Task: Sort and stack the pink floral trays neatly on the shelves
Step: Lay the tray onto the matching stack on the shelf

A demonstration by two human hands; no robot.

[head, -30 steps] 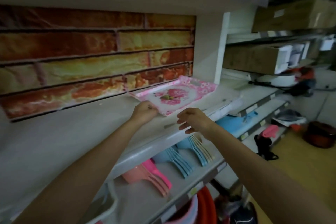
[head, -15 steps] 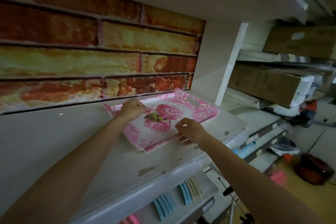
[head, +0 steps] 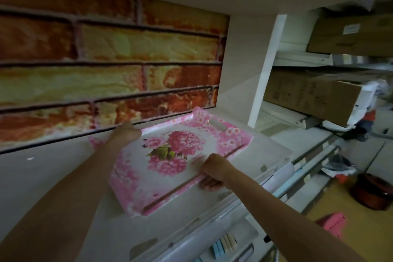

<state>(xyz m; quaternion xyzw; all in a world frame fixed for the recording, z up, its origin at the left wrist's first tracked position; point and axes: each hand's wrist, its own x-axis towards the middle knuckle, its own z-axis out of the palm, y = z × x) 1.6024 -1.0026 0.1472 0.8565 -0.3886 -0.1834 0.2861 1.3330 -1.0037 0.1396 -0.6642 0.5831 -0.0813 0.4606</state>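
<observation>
A pink floral tray (head: 170,161) with a big peony print and a slot handle lies flat on the white shelf (head: 49,178), close to the brick-pattern back wall. My left hand (head: 127,134) grips the tray's far long rim by the wall. At the near long rim my right hand (head: 213,169) holds on, fingers curled over the rim and thumb under it. Only this one tray shows.
A white upright panel (head: 263,74) closes the shelf bay just right of the tray. Cardboard boxes (head: 314,98) fill the shelves beyond it. Blue and cream utensils (head: 225,245) sit on the shelf below. A pink basket (head: 333,224) and a dark red pot (head: 374,193) stand on the floor.
The tray has gone from tilted at the shelf's front edge to lying flat deeper on the shelf near the wall. Both hands took hold of its long rims. My view has moved closer.
</observation>
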